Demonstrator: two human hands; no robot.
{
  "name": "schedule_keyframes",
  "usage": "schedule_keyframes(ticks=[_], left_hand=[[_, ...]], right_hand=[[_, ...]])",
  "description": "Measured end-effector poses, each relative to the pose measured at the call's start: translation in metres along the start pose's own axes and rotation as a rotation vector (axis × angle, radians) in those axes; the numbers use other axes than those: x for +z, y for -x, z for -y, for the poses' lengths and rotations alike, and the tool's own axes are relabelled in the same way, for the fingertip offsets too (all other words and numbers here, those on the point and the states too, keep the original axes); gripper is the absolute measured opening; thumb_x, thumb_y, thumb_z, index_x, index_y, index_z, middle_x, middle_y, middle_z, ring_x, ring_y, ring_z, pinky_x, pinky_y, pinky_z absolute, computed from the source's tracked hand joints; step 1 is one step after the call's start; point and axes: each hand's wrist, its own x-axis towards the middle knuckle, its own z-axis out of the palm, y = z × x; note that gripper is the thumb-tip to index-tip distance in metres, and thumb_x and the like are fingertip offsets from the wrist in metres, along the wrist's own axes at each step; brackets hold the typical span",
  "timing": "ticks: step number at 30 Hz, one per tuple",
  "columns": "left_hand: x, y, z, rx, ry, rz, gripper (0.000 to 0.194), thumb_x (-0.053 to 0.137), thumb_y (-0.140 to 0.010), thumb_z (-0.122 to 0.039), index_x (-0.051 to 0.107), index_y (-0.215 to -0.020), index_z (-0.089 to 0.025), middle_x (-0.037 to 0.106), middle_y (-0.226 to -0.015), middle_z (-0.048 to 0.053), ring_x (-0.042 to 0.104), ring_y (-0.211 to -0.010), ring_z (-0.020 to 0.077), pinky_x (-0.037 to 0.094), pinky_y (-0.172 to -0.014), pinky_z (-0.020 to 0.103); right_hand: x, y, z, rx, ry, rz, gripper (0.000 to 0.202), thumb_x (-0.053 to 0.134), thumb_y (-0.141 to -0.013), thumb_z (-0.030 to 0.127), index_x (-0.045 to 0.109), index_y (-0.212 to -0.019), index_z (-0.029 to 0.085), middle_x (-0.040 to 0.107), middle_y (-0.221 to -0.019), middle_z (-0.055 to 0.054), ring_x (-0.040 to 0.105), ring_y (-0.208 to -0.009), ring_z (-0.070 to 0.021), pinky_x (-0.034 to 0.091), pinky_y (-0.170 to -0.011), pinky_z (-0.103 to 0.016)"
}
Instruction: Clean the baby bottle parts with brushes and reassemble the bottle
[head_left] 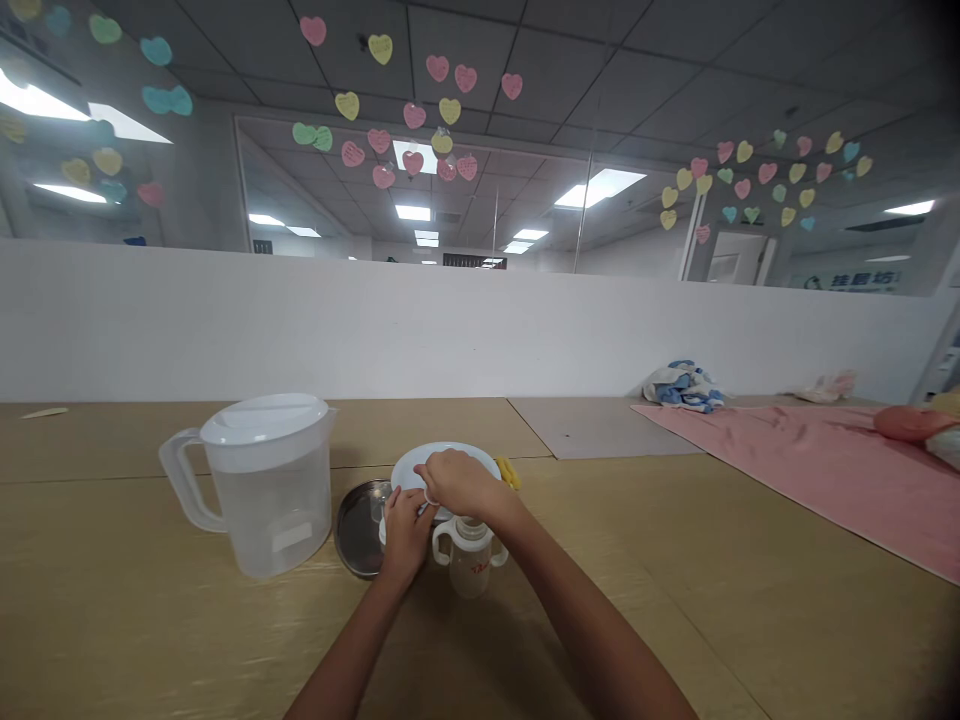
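Note:
A clear baby bottle point(470, 575) with a white collar and two white side handles stands upright on the table, its top partly behind my right forearm. Beyond it, above a white plate point(406, 472), my right hand point(459, 482) is closed with bent fingers on a small white ring point(430, 496). My left hand point(407, 528) meets it from the left, fingertips pinched at the same ring. What else the fingers hold is hidden. A round metal dish point(358, 535) lies left of my left hand, with a clear item point(379, 502) at its right side.
At the left stands a large translucent lidded pitcher point(270, 490). Something yellow point(508, 473) lies at the plate's right edge. Farther right are a crumpled blue-and-white cloth point(684, 387) and a pink cloth point(795, 460). A white wall point(450, 330) closes off the table's back.

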Motion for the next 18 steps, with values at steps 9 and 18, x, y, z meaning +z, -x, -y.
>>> schedule_keyframes(ticks=[9,18], left_hand=[[0.001,0.002,0.001,0.04,0.073,-0.077,0.025,0.045,-0.077,-0.032,0.063,-0.064,-0.022,0.069,-0.073,0.001,0.06,-0.079,0.0198,0.024,-0.103,0.046],[-0.001,0.002,-0.001,0.074,0.074,-0.134,0.028,0.045,-0.077,-0.035,0.064,-0.063,-0.019,0.069,-0.076,0.006,0.06,-0.078,0.0218,0.038,-0.09,0.042]], right_hand=[[0.011,-0.01,-0.004,0.073,-0.101,0.111,0.036,0.033,-0.09,0.027,0.064,-0.08,0.013,0.065,-0.084,-0.011,0.058,-0.075,-0.0181,0.032,-0.053,-0.024],[-0.003,-0.002,-0.011,-0.013,-0.412,0.044,0.038,0.039,-0.083,0.037,0.043,-0.052,0.015,0.042,-0.051,0.002,0.033,-0.051,-0.0079,0.02,-0.048,-0.022]])
